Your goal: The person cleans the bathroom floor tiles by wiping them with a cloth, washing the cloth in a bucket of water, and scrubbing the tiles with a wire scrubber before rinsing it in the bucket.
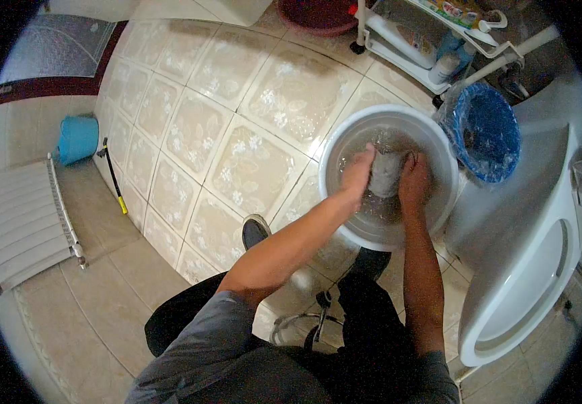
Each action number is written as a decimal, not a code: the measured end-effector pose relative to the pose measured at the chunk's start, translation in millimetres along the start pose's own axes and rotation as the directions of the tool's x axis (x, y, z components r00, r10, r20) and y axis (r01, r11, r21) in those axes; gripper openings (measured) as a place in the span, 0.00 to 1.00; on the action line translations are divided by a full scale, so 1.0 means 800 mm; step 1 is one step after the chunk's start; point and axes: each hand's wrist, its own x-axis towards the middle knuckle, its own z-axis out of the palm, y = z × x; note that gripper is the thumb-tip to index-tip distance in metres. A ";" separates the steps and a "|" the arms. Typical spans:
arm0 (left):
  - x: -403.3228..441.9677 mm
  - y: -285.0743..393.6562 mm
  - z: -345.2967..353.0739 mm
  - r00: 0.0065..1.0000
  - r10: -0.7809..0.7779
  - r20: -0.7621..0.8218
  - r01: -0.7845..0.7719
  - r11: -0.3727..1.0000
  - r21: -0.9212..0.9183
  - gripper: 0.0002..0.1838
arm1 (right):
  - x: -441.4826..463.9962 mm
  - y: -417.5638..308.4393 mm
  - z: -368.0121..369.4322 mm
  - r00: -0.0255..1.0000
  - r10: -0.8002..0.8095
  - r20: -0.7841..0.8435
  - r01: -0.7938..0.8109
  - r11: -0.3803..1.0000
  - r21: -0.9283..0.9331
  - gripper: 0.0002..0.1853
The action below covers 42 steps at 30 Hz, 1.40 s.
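A round white basin (pixel 331 151) of murky water stands on the tiled floor in front of me. Inside it, a wet greyish cloth (pixel 386 174) is stretched between my two hands. My left hand (pixel 358 170) is at the cloth's left edge, its thumb pointing up and its fingers partly hidden in the water. My right hand (pixel 415 180) is closed on the cloth's right edge, with the fingers curled in. The lower part of the cloth reaches into the water.
A blue lined bin (pixel 485 132) stands right of the basin, near a white sink (pixel 520 303). Behind are a wheeled shelf (pixel 405 57) with bottles and a dark red tub (pixel 318 15). At left are a light-blue bucket (pixel 78 139), a radiator (pixel 31 219) and a black-and-yellow stick (pixel 113 176).
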 end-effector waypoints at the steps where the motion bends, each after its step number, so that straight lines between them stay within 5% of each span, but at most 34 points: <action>1: 0.006 -0.011 -0.011 1.000 -0.003 0.003 0.003 1.000 -0.003 0.36 | 0.001 0.011 0.007 1.000 0.001 -0.001 -0.001 1.000 -0.005 0.21; 2: 0.011 -0.022 -0.019 0.991 -0.121 0.061 0.129 0.982 -0.141 0.39 | 0.001 0.029 0.021 0.944 -0.293 -0.152 0.241 0.926 -0.290 0.21; 4: 0.014 -0.024 -0.024 0.961 -0.232 0.151 0.265 0.927 -0.264 0.43 | 0.006 0.068 0.060 0.788 -0.582 -0.203 0.377 0.715 -0.589 0.22; 5: 0.014 -0.016 -0.027 0.933 -0.312 0.182 0.349 0.907 -0.235 0.47 | 0.011 0.084 0.085 0.927 -0.372 -0.038 0.363 0.920 -0.144 0.22; 6: 0.012 -0.007 -0.029 0.897 -0.389 0.209 0.429 0.880 -0.202 0.51 | 0.014 0.092 0.096 0.949 -0.226 0.220 0.154 0.941 0.301 0.22; 7: -0.009 0.022 -0.015 0.911 -0.370 0.184 0.405 0.889 -0.213 0.51 | 0.005 0.068 0.081 0.952 -0.219 0.214 0.152 0.944 0.293 0.22; 9: 0.018 0.012 -0.029 0.877 -0.363 0.315 0.455 0.839 -0.300 0.50 | -0.033 -0.029 0.020 0.895 -0.174 0.411 -0.134 0.774 0.619 0.18; 10: 0.029 0.009 -0.034 0.841 -0.331 0.429 0.500 0.778 -0.381 0.48 | -0.042 -0.047 0.004 0.894 -0.174 0.412 -0.133 0.776 0.616 0.18; 12: 0.040 0.015 -0.039 0.871 -0.353 0.342 0.477 0.771 -0.421 0.42 | -0.057 -0.080 -0.018 0.846 -0.323 0.423 0.027 0.820 0.571 0.16; 14: 0.096 -0.023 -0.067 0.812 -0.429 0.395 0.532 0.822 -0.202 0.35 | -0.075 -0.114 -0.041 0.843 -0.352 0.406 0.079 0.829 0.554 0.16; 17: 0.070 -0.010 -0.046 0.845 -0.351 0.404 0.497 0.796 -0.346 0.26 | -0.080 -0.124 -0.050 0.851 -0.388 0.354 0.156 0.829 0.537 0.16; 19: 0.047 -0.003 -0.018 0.870 -0.303 0.389 0.463 0.774 -0.432 0.24 | -0.077 -0.122 -0.051 0.912 -0.212 0.351 0.074 0.927 0.367 0.19; 23: 0.021 -0.007 0.016 0.953 -0.221 0.206 0.299 0.788 -0.538 0.19 | -0.070 -0.106 -0.039 0.930 -0.323 0.177 0.228 0.883 0.410 0.23; 26: -0.014 0.011 0.034 0.986 -0.166 0.029 0.163 0.894 -0.418 0.18 | -0.041 -0.092 -0.027 0.993 -0.085 0.083 0.081 0.996 0.040 0.23; 29: -0.024 0.010 0.027 0.996 -0.058 -0.074 0.045 0.985 -0.168 0.20 | -0.012 -0.050 -0.016 0.962 -0.271 -0.020 0.265 0.920 0.288 0.24; 31: -0.023 0.016 0.017 0.997 0.013 -0.074 -0.016 0.999 -0.038 0.21 | -0.003 -0.034 -0.004 0.989 -0.143 0.046 0.137 0.983 0.118 0.22; 34: -0.037 0.032 -0.003 0.969 0.139 -0.206 -0.091 0.970 0.226 0.28 | 0.009 0.015 0.014 0.984 -0.171 -0.049 0.169 0.985 -0.043 0.21; 36: -0.021 -0.003 -0.030 0.870 0.492 0.025 -0.390 0.657 0.646 0.38 | 0.002 0.026 0.023 0.983 -0.185 0.012 0.185 0.973 -0.140 0.23; 37: -0.020 -0.012 -0.032 0.871 0.490 0.030 -0.392 0.656 0.645 0.38 | -0.002 0.031 0.026 0.978 -0.195 0.081 0.209 0.948 -0.240 0.26; 39: -0.032 -0.015 -0.031 0.772 0.533 0.346 -0.459 0.091 0.884 0.47 | 0.004 0.058 0.036 0.953 -0.224 0.205 0.271 0.931 -0.243 0.26; 41: -0.019 -0.021 -0.028 0.767 0.508 0.393 -0.475 0.037 0.879 0.46 | 0.004 0.072 0.035 0.909 -0.249 0.334 0.336 0.912 -0.235 0.26; 42: -0.003 -0.029 -0.028 0.756 0.485 0.439 -0.492 -0.021 0.871 0.46 | 0.003 0.059 0.018 0.878 -0.225 0.422 0.280 0.957 -0.073 0.27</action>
